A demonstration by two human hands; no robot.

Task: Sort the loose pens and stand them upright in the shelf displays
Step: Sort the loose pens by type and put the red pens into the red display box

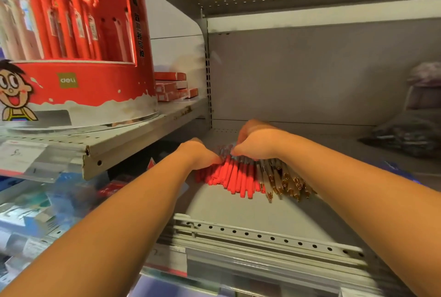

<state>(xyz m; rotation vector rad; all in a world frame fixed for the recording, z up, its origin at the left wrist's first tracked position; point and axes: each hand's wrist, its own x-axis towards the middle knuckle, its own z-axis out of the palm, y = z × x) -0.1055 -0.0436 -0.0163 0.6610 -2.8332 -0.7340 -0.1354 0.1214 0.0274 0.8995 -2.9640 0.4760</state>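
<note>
Pens [248, 177]: a loose pile lying flat and fanned out on the grey shelf [238, 215], red barrels to the left, clear ones with gold tips to the right
Left hand [202, 153]: fingers curled onto the far ends of the red barrels, thumb pinching them
Right hand [255, 141]: just beside the left, fingers curled over the far ends of the pile, thumb pinching too
Round display [78, 86]: red tub on the upper left shelf, with upright red pens [64, 24] standing in it
Red boxes [171, 86]: stacked behind the tub
Dark bag [405, 134]: blurred, far right of the grey shelf
</note>
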